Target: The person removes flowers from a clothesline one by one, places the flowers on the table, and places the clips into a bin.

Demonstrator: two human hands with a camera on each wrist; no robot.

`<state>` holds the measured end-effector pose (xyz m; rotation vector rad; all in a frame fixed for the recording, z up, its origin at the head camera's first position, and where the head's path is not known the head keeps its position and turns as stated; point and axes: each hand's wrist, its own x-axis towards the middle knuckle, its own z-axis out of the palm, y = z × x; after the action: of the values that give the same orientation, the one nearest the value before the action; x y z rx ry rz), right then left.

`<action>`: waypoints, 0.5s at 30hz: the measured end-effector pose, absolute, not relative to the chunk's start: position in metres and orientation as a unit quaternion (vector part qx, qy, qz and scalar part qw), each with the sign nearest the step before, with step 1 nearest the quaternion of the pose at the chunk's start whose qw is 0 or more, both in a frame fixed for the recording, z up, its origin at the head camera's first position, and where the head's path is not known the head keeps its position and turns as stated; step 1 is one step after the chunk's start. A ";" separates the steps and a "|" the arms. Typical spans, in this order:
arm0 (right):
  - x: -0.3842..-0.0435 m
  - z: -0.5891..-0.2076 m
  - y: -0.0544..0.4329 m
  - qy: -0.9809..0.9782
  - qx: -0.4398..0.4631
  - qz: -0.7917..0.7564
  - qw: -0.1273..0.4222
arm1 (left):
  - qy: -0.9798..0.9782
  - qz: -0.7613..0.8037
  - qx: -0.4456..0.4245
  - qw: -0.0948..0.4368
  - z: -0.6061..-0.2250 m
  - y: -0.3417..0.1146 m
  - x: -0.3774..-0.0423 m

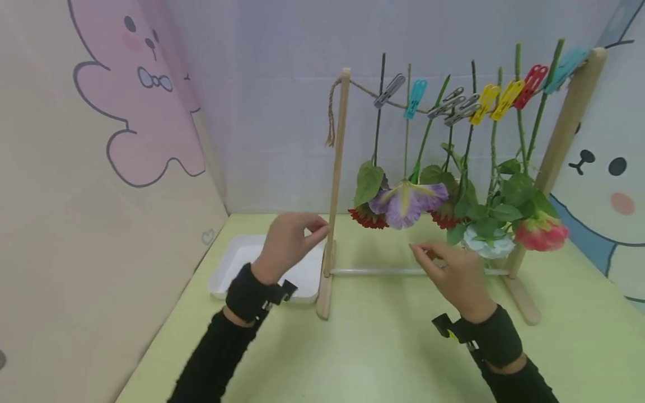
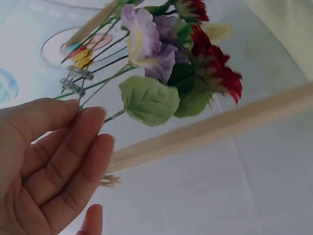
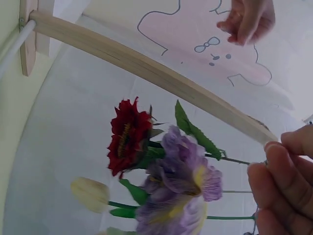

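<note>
My left hand (image 1: 292, 240) hovers beside the rack's left wooden post (image 1: 340, 162), thumb and fingertips close together, holding nothing. To the right, my right hand (image 1: 456, 271) is raised in front of the hanging flowers, its fingers loosely bent and holding nothing that shows. Artificial flowers hang upside down from a twine (image 1: 365, 88) by clothespins: a red flower (image 1: 370, 217), a purple flower (image 1: 403, 206), a light blue flower (image 1: 489, 244) and a pink flower (image 1: 543, 232) among them. A pale tulip (image 3: 90, 194) shows in the right wrist view. A grey clothespin (image 1: 390, 91) grips the leftmost stem.
A white tray (image 1: 234, 252) sits behind my left hand, left of the rack. A white rod (image 1: 375, 272) joins the rack's feet low down. The right wooden post (image 1: 574, 117) stands near the patterned curtain, and the yellow-green table (image 1: 363, 347) spreads in front.
</note>
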<state>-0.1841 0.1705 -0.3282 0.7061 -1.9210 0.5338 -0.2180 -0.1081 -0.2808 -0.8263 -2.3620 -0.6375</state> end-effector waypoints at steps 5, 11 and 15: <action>-0.185 -0.287 0.180 -0.811 0.280 0.183 0.480 | -0.877 -0.100 -0.350 0.315 -0.205 -0.106 -0.234; -0.208 -0.235 0.170 -0.839 0.250 0.252 0.413 | -0.885 -0.005 -0.331 0.328 -0.125 -0.092 -0.253; -0.229 -0.212 0.158 -0.851 0.220 0.295 0.374 | -0.883 0.008 -0.323 0.341 -0.088 -0.077 -0.266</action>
<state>-0.2289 0.1580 -0.2116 0.5634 -2.1789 0.7566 -0.2656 -0.0772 -0.0880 -0.8392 -2.2972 0.0204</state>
